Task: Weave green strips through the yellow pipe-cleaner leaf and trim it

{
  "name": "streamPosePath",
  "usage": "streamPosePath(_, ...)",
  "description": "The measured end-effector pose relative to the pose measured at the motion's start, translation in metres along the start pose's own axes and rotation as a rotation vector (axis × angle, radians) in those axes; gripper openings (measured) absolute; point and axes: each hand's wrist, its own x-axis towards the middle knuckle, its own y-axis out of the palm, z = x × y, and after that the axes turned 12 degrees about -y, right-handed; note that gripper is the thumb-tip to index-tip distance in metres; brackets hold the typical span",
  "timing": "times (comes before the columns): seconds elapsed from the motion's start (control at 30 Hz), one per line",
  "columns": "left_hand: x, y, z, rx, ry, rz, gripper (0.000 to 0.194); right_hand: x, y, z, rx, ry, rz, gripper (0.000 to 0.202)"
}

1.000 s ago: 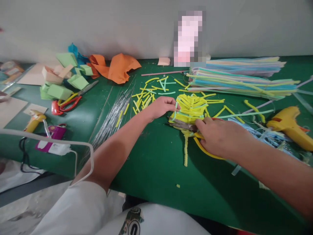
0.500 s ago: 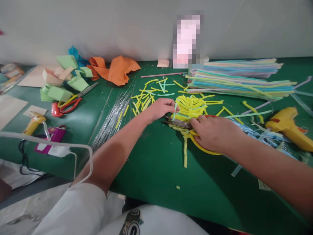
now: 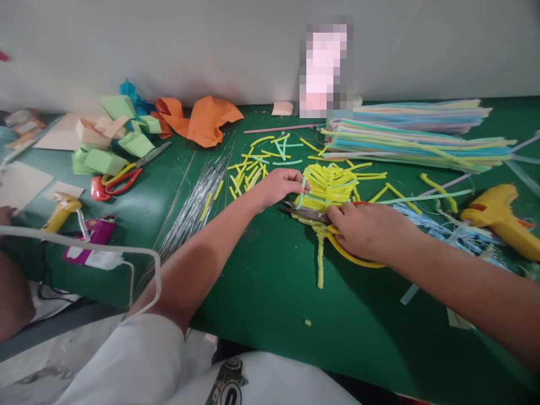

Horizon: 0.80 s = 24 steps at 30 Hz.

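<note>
My left hand [image 3: 282, 187] pinches a short mint-green pipe cleaner piece [image 3: 302, 191] upright between thumb and fingers. My right hand [image 3: 363, 228] is wrapped round a pair of scissors [image 3: 310, 214] with red and yellow handles; the blades point left, slightly parted, just below the mint piece. Beside both hands lies a yellow leaf-like shape [image 3: 329, 183] of pipe cleaners, with a few mint strands in it and a yellow stem [image 3: 320, 264] hanging toward me. Cut yellow pieces [image 3: 247, 177] are scattered left of it.
Behind on the right lie pipe cleaner bundles [image 3: 417, 143], with a yellow glue gun [image 3: 502, 216] nearer. Thin wires [image 3: 198, 197], red-handled scissors [image 3: 122, 183], folded papers and another glue gun [image 3: 63, 212] are at left. A white cable crosses my left arm.
Another person's arm has come further into view at the left edge. The view has shifted very slightly; my hands, the scissors and the mint piece look almost the same.
</note>
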Motion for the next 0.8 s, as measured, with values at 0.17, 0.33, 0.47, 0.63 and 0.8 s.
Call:
streamPosePath(0.17,-0.001,0.0,-0.001,0.021,-0.004,-0.013,0.007,0.001,0.0,0.006,0.005,0.048,0.011,0.023)
streamPosePath(0.33,0.0,0.0,0.0,0.015,-0.005,-0.011,0.005,0.001,-0.003,0.013,0.01,0.08,0.017,0.028)
streamPosePath(0.47,0.002,-0.001,0.002,0.011,0.004,-0.005,0.004,0.004,-0.005,0.015,0.039,0.133,0.066,0.029)
streamPosePath(0.63,0.005,-0.002,0.005,0.006,0.007,0.006,0.003,0.006,-0.01,0.016,0.077,0.137,0.086,0.028)
streamPosePath(0.8,0.005,-0.002,0.006,-0.024,0.009,0.006,0.004,0.006,-0.012,0.015,0.12,0.156,0.1,0.026)
